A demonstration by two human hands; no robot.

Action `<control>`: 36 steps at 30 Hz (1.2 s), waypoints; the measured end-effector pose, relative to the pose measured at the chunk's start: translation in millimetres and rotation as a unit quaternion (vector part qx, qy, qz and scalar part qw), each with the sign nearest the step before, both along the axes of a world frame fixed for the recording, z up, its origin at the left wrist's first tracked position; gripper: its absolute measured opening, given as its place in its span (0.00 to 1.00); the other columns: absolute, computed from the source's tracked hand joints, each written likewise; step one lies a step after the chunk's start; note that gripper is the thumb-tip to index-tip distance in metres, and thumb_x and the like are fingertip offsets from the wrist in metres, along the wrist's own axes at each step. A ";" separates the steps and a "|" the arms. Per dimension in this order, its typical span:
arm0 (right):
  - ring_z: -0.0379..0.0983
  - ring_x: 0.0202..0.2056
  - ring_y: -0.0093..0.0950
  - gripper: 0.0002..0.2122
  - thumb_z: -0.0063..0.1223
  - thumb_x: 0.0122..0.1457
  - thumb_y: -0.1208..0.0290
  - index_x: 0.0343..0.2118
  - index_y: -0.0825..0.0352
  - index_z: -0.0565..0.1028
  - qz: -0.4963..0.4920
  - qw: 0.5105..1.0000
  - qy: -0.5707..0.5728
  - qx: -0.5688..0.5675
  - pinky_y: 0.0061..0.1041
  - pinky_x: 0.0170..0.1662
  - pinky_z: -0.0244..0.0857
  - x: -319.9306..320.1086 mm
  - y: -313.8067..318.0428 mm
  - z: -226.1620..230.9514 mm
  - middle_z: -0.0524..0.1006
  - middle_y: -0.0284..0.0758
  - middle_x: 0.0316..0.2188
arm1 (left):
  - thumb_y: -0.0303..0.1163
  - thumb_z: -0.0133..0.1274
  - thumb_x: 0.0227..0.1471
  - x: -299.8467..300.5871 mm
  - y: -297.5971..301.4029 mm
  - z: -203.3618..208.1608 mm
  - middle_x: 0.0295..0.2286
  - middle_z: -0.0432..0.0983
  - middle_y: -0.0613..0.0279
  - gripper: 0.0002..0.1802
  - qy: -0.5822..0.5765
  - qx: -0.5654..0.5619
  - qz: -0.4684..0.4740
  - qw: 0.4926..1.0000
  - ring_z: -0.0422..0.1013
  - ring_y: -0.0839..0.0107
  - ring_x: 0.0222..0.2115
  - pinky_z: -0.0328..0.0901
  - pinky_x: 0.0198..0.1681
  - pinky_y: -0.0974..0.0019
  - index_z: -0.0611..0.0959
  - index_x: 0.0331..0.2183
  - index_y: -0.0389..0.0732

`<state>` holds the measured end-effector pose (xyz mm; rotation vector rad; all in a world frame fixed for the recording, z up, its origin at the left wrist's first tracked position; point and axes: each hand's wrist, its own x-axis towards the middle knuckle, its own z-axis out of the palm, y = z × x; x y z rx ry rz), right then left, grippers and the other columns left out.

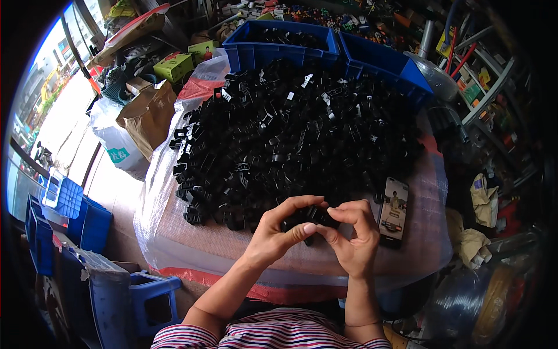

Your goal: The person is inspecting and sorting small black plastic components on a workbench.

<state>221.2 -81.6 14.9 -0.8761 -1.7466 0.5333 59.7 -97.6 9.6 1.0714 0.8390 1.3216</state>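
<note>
Just in front of the pile, my left hand (pixel 273 234) and my right hand (pixel 356 237) meet around a small black plastic part (pixel 318 216). Thumb and fingers of each hand are closed on it, so much of its shape is hidden. Beyond them spreads a large heap of similar black plastic clip-like parts (pixel 279 139), some with bright, shiny spots. The heap lies on a table covered with a translucent sheet (pixel 203 244). To the right of my right hand a smartphone (pixel 394 209) lies with its screen lit.
Two blue bins stand behind the heap: the left bin (pixel 282 58) holds black parts, the right bin (pixel 401 81) sits angled beside it. Bags (pixel 148 116) and green boxes (pixel 174 67) crowd the left. A blue stool (pixel 154 294) stands lower left, metal racking (pixel 488 93) at right.
</note>
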 end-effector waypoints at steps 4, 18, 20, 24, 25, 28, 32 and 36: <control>0.69 0.40 0.30 0.16 0.67 0.42 0.69 0.34 0.66 0.74 0.014 0.999 -0.023 -0.026 0.28 0.42 0.65 -7.1 -1.5 -4.4 0.71 0.36 0.41 | 0.31 0.60 0.46 1.8 -4.1 -4.4 0.37 0.76 0.63 0.20 0.028 0.001 0.043 0.999 0.70 0.75 0.38 0.65 0.43 0.71 0.78 0.43 0.37; 0.72 0.41 0.34 0.15 0.54 0.55 0.71 0.45 0.70 0.71 -0.048 0.987 -0.135 -0.072 0.27 0.44 0.66 24.9 24.2 -8.5 0.74 0.41 0.42 | 0.27 0.49 0.46 -36.4 16.1 -12.6 0.35 0.75 0.53 0.15 -0.311 -0.171 0.054 0.933 0.72 0.63 0.31 0.68 0.36 0.64 0.76 0.40 0.37; 0.70 0.42 0.38 0.14 0.53 0.53 0.76 0.44 0.70 0.73 -0.141 0.961 -0.235 -0.026 0.30 0.44 0.65 38.5 40.4 -14.0 0.74 0.42 0.42 | 0.35 0.49 0.48 -65.3 41.6 2.4 0.33 0.74 0.52 0.18 -0.367 -0.231 0.078 0.898 0.71 0.61 0.31 0.69 0.36 0.60 0.75 0.41 0.38; 0.67 0.38 0.38 0.15 0.56 0.47 0.81 0.40 0.70 0.74 -0.081 0.956 -0.282 -0.016 0.32 0.41 0.63 23.5 40.8 -20.3 0.73 0.39 0.36 | 0.43 0.47 0.49 -102.2 119.4 34.7 0.36 0.72 0.49 0.23 -0.346 -0.174 0.046 0.921 0.70 0.57 0.36 0.68 0.37 0.54 0.74 0.42 0.36; 0.67 0.36 0.37 0.15 0.57 0.46 0.80 0.39 0.70 0.74 -0.090 0.946 -0.312 -0.023 0.32 0.39 0.63 21.2 37.0 -22.2 0.72 0.38 0.33 | 0.43 0.47 0.49 -101.3 147.6 48.1 0.36 0.71 0.47 0.23 -0.334 -0.180 0.082 0.922 0.69 0.55 0.37 0.67 0.38 0.52 0.74 0.42 0.36; 0.66 0.35 0.36 0.14 0.58 0.46 0.78 0.38 0.68 0.74 -0.076 0.960 -0.262 -0.058 0.33 0.38 0.62 19.6 30.4 -27.4 0.69 0.36 0.29 | 0.44 0.49 0.46 -107.6 256.4 85.9 0.36 0.70 0.48 0.22 -0.315 -0.138 0.096 0.934 0.67 0.52 0.39 0.64 0.42 0.46 0.72 0.38 0.36; 0.66 0.34 0.35 0.14 0.58 0.48 0.76 0.39 0.67 0.72 -0.082 0.948 -0.304 -0.055 0.32 0.38 0.63 18.4 30.8 -30.6 0.70 0.36 0.30 | 0.47 0.54 0.43 -112.5 367.2 129.6 0.40 0.69 0.43 0.29 -0.219 -0.053 0.092 0.970 0.65 0.51 0.42 0.63 0.42 0.43 0.71 0.41 0.35; 0.66 0.36 0.36 0.13 0.58 0.48 0.77 0.38 0.68 0.72 -0.080 0.947 -0.293 -0.106 0.33 0.39 0.63 26.7 32.4 -30.0 0.70 0.37 0.30 | 0.45 0.46 0.49 -125.4 363.9 122.6 0.27 0.76 0.59 0.17 0.283 0.033 0.198 0.938 0.72 0.67 0.26 0.68 0.32 0.61 0.78 0.35 0.43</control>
